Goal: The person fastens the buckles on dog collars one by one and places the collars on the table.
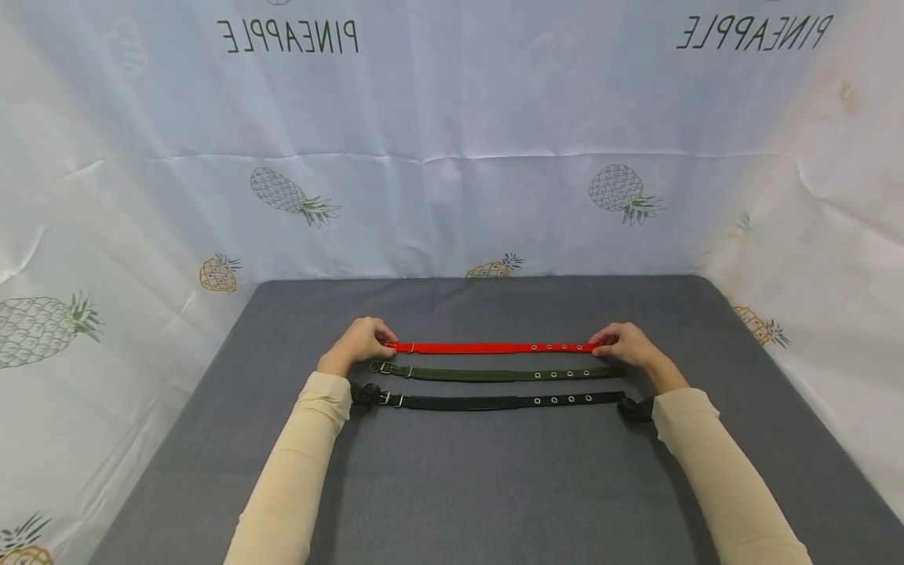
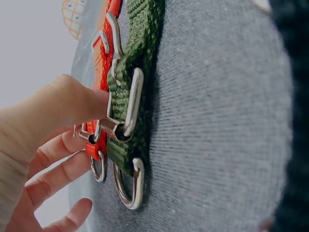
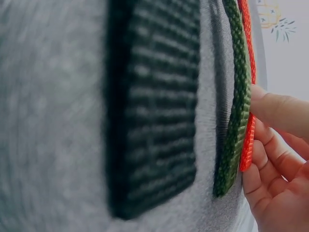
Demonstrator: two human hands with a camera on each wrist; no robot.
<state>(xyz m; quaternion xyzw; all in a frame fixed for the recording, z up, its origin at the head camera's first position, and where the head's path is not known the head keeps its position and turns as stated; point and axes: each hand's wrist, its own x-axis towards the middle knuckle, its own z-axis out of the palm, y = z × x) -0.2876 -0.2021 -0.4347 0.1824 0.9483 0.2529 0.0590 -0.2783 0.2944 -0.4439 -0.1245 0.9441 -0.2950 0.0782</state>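
A red dog collar [image 1: 480,348] lies stretched straight across the grey table, farthest from me. My left hand [image 1: 359,342] pinches its buckle end between thumb and fingers, and the fingers partly cover the buckle. At the other end, my right hand [image 1: 625,345] pinches the strap tip, past its metal eyelets. Just nearer lies a green collar [image 1: 480,376], its buckle and D-ring [image 2: 129,186] showing large in the left wrist view. Nearest me is a black collar [image 1: 459,402], with its strap tip [image 3: 159,111] close to the camera in the right wrist view.
All three collars run roughly parallel, buckles to the left. The grey cloth-covered table [image 1: 487,486] extends in front of them. A white curtain [image 1: 452,212] with pineapple prints hangs behind and at both sides. Black wrist straps [image 1: 636,410] sit near the black collar's ends.
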